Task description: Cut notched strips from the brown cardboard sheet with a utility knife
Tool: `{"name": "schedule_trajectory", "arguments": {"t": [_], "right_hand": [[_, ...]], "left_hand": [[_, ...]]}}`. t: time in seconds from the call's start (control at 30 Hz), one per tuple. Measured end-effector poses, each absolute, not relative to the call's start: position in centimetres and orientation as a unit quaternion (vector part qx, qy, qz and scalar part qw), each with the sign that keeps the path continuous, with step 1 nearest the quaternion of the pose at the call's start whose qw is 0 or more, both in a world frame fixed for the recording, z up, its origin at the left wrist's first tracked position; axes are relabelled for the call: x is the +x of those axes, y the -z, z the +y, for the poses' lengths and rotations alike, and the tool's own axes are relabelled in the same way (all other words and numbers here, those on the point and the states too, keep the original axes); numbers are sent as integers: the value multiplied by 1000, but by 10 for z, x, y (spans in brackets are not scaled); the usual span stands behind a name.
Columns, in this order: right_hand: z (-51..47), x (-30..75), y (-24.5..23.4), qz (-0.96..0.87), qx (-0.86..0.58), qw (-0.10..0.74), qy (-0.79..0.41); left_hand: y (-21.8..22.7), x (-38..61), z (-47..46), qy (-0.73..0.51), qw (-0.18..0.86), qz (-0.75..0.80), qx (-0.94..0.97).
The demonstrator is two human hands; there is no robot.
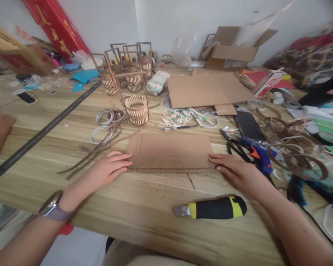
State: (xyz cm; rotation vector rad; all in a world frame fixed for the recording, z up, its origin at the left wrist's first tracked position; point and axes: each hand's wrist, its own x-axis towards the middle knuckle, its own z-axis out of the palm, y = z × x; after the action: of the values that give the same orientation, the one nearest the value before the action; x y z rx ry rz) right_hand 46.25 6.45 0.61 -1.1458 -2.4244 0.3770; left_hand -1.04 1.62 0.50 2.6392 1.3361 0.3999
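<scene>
A flat rectangular piece of brown cardboard (172,149) lies on the table in front of me, with a dark line along its near edge. At its left edge rest the outstretched fingers of my left hand (112,168). My right hand (234,168) touches the right edge with its fingers extended, thumb side toward me. Neither hand is wrapped around anything. Closer to me lies a black and yellow utility knife (218,208), its blade end pointing left. A thin dark sliver (191,181) sits between the knife and the cardboard.
Slatted wooden baskets (137,110) with tall handles stand behind the cardboard. Braided strips (97,155) and tape rolls (101,133) lie left. Pliers (235,146), a blue glue gun (259,153) and a phone (249,125) are right. Another person's hand (0,129) shows far left, beyond a long dark bar (52,127).
</scene>
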Motion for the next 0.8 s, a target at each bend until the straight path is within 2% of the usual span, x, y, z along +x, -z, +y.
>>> {"name": "schedule_trajectory", "arguments": {"t": [0.8], "right_hand": [[66,463,-5,-879,-409,212,-121]], "left_hand": [[-5,-9,18,-137,76,447,881]]}}
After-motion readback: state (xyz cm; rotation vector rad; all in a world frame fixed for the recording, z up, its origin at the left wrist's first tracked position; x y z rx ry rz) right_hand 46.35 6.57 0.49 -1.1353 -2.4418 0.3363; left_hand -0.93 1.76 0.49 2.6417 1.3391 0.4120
